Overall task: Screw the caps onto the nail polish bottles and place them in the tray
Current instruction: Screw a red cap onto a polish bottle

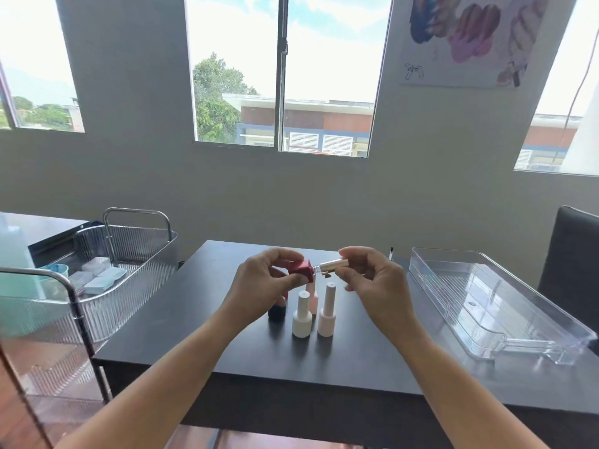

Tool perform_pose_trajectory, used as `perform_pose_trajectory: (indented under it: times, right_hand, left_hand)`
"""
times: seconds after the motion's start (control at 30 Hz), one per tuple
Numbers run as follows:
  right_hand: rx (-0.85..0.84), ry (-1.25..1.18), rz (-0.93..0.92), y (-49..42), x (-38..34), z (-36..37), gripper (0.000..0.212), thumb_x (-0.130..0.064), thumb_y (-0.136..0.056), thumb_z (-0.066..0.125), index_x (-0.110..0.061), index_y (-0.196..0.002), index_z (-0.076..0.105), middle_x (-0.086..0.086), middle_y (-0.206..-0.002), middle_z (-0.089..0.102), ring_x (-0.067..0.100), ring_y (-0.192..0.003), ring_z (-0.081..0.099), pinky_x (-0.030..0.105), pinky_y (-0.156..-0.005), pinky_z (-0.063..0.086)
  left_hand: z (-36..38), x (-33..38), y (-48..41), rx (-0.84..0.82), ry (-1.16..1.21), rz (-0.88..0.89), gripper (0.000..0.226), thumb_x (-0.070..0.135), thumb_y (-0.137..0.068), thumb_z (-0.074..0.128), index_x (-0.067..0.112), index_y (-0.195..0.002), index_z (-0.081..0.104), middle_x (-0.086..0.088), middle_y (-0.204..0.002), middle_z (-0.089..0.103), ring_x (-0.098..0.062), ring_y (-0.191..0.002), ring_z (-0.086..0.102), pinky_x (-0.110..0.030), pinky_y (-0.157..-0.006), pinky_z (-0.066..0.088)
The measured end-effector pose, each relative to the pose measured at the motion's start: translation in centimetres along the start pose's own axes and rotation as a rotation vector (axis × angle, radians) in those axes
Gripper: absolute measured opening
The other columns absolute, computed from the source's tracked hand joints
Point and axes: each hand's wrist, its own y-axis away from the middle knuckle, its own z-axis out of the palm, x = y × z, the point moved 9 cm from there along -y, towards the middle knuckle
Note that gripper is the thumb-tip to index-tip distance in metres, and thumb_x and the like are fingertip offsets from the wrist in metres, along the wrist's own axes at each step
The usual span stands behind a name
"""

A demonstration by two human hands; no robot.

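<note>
sideways, red bottle [301, 268] in left grip [265, 283] meets gold cap [335, 264] in right grip [379, 283].

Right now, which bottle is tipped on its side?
The red bottle: the left hand holds it sideways, the right hand grips its gold cap. The white bottle and pink bottle stand upright on the table.
</note>
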Motion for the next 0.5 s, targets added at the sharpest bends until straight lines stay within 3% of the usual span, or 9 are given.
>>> perform_pose_trajectory:
  times: [0.1, 0.3, 0.5]
  right_hand:
    - [-0.021, -0.012, 0.004, -0.1, 0.2, 0.2, 0.032, 0.003, -0.083, 0.071, -0.026, -0.095, 0.071, -0.001, -0.088, 0.076, 0.017, -0.081, 0.071, 0.022, -0.064, 0.059]
    - [-0.022, -0.052, 0.056, -0.3, 0.9, 0.0, 0.029, 0.004, -0.084, 0.068, -0.023, -0.092, 0.073, 0.000, -0.084, 0.075, 0.008, -0.072, 0.068, 0.019, -0.061, 0.056]
    - [-0.084, 0.026, 0.074, -0.6, 1.4, -0.2, 0.006, -0.019, -0.089, 0.069, -0.018, -0.085, 0.073, -0.003, -0.069, 0.072, 0.008, -0.062, 0.066, 0.026, -0.055, 0.055]
  left_hand:
    - [0.3, -0.1, 0.2, -0.009, 0.005, -0.010, 0.031, 0.023, -0.069, 0.085, 0.043, -0.090, 0.075, 0.010, -0.087, 0.077, -0.018, -0.062, 0.070, -0.025, -0.051, 0.057]
    - [0.7, 0.2, 0.3, -0.007, -0.001, -0.009, 0.031, 0.020, -0.072, 0.085, 0.043, -0.091, 0.075, 0.011, -0.084, 0.077, -0.008, -0.059, 0.069, -0.024, -0.050, 0.056]
    - [0.9, 0.4, 0.4, -0.010, -0.008, -0.006, 0.031, 0.017, -0.073, 0.085, 0.040, -0.091, 0.075, 0.008, -0.074, 0.077, -0.006, -0.057, 0.066, -0.022, -0.050, 0.054]
